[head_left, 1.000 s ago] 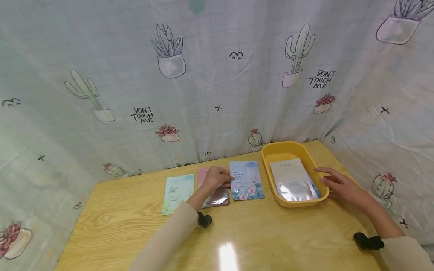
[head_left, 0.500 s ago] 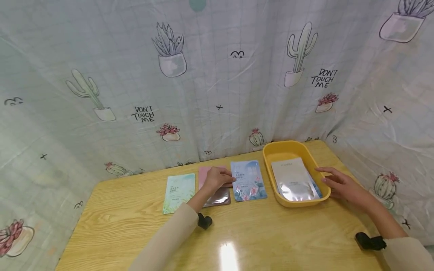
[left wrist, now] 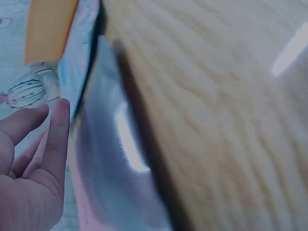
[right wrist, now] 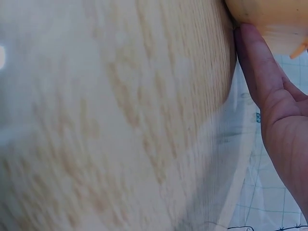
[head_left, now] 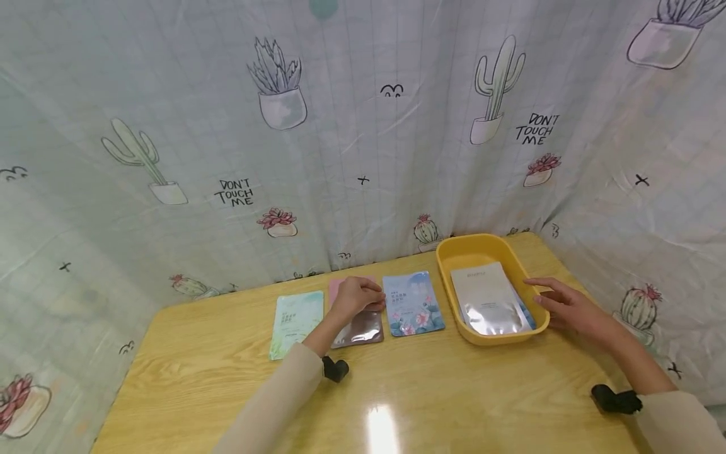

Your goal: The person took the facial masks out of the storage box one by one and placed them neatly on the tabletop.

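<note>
My left hand (head_left: 354, 297) hovers low over a pink and brown sheet mask packet (head_left: 363, 329), its fingertips right at the left edge of a blue floral sheet mask packet (head_left: 414, 302). In the left wrist view, the thumb and fingers of the left hand (left wrist: 36, 173) stand apart with nothing between them; the shiny pink packet (left wrist: 113, 159) lies beside them. My right hand (head_left: 573, 315) rests against the right side of a yellow plastic bin (head_left: 481, 341). The right wrist view shows a straight finger (right wrist: 262, 62) touching the bin's outer wall (right wrist: 269, 19).
A green sheet mask packet (head_left: 295, 321) lies at the left end of the row. Inside the bin, a silver-white packet (head_left: 490, 299) covers most of a blue one (head_left: 524, 308). Behind the wooden table (head_left: 442, 391) hangs a cactus-print curtain (head_left: 340, 145).
The blue floral packet has shifted and turned slightly toward the bin. My left hand has drawn back a little left, off its edge. The right hand stays at the bin.
</note>
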{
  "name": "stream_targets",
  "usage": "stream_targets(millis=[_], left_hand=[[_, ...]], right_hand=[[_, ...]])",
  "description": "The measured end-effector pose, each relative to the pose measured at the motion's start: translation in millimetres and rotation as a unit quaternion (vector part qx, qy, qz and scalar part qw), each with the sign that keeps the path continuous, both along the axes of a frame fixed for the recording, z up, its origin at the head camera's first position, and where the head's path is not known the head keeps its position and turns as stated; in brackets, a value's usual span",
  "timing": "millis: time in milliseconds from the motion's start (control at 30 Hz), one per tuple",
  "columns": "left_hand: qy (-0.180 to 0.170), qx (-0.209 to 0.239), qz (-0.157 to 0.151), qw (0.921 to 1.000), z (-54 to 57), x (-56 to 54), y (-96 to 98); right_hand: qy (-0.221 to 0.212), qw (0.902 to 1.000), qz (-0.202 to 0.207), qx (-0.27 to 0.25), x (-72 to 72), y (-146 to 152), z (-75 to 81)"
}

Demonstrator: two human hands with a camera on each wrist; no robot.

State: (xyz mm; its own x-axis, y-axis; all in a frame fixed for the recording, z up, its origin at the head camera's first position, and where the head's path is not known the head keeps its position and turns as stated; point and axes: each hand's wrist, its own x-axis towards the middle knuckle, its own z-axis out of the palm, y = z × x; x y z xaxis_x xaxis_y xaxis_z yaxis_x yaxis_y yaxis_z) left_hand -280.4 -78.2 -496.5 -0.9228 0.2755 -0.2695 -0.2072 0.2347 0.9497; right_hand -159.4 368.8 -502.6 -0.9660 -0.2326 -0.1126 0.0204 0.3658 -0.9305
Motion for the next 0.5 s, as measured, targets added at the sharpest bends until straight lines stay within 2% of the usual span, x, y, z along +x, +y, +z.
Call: stream_targets(millis=[233,500], left_hand=[[0.013,0.008,-0.011,0.9998,14.9,-2.1,7.5],[0.076,-0.032,-0.053,0.9952,27.6,-2.5,26.6]], right_hand=[[-0.001,0.9999,0.002,-0.011,0.7,1.1,1.2],[-0.010,0.9999,-0.001,-0.010,1.4,-1.0,3.8]])
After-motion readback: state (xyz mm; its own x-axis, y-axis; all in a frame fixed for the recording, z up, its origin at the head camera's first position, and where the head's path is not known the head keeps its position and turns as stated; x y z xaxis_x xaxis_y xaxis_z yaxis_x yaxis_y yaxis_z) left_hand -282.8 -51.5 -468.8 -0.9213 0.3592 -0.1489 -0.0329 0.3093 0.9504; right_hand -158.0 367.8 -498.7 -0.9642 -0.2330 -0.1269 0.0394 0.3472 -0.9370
